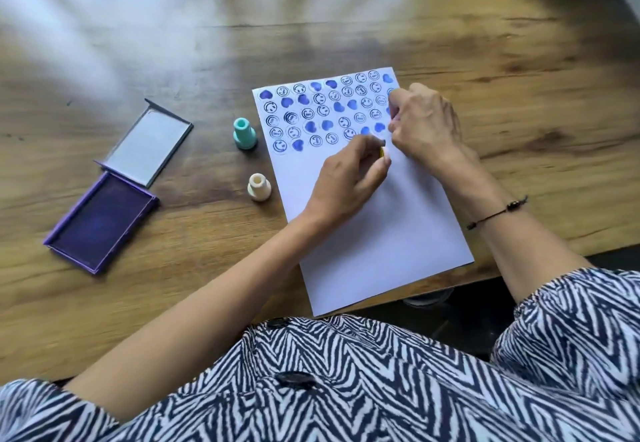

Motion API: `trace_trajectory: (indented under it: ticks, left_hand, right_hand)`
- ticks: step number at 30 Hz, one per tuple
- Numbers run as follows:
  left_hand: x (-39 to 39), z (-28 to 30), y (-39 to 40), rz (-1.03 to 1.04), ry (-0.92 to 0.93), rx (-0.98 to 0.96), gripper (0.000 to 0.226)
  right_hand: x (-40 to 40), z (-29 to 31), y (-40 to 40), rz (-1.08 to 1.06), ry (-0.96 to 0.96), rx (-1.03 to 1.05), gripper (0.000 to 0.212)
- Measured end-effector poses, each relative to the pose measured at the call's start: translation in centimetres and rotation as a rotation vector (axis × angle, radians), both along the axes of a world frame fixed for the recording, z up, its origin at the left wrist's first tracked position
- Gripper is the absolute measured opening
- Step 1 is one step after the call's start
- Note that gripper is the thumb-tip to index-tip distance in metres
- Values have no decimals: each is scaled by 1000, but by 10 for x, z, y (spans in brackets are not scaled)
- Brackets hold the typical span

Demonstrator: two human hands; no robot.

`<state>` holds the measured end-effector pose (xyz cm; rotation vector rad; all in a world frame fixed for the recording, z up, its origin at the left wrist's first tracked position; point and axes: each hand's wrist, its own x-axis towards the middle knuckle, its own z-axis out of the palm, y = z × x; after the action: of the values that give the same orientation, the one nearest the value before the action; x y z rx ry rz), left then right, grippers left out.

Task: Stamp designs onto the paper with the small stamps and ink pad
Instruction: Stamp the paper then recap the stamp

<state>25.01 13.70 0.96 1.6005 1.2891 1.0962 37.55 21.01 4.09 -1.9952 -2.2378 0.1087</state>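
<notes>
Pinched in the left hand [349,178], small yellow stamp [382,152] down on white printed paper [381,233] to extend the rows; right hand [424,122] curled, contents untellable, steadying sheet; purple ink pad [100,223] open nearby.

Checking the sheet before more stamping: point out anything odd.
One face print in the third row looks doubled and smudged, darker than its neighbours. The paper lies askew, its near corner overhanging the table edge.
</notes>
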Motion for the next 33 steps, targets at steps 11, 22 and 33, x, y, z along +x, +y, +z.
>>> trace_trajectory:
  ticks: [11, 22, 33]
  left_hand:
    - [-2, 5, -2, -37, 20, -26, 21]
    - [-4, 13, -1, -2, -167, -138, 20]
    - [-16, 30, -20, -15, -452, -158, 15]
  right_hand:
    - [6, 11, -1, -69, 183, -50, 16]
    - [27, 28, -52, -391, 1257, -85, 17]
    - [-6, 42, -91, -166, 1342, -215, 9]
